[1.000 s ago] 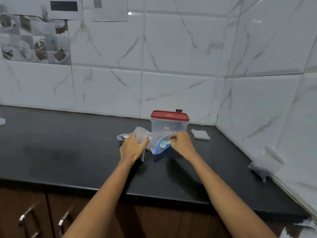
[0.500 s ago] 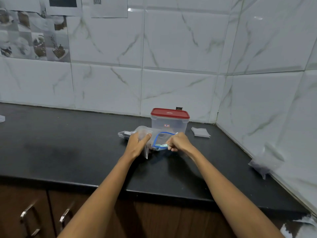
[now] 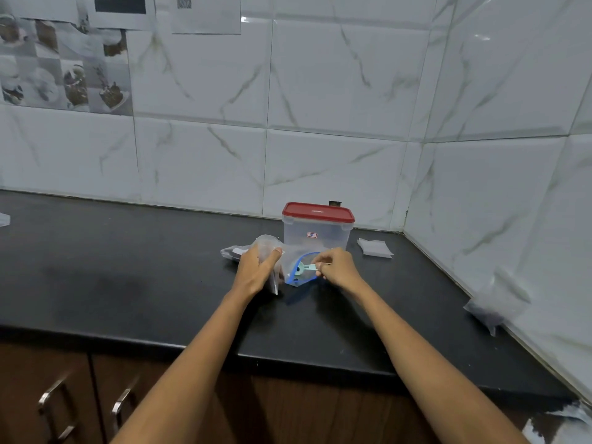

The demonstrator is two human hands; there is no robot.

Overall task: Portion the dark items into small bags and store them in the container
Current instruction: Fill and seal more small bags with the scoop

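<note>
Both hands grip: left hand (image 3: 256, 270) bag (image 3: 269, 248), right hand (image 3: 336, 267) scoop (image 3: 306, 269).

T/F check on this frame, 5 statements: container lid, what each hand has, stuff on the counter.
1. The red lid is on the container. True.
2. The right hand pinches a small light-green scoop. True.
3. The left hand lies flat and empty on the counter. False: it grips a clear small bag.
4. The container stands on the near edge of the counter. False: it stands at the back, close to the tiled wall.
5. A blue-edged bag lies between the two hands. True.
</note>
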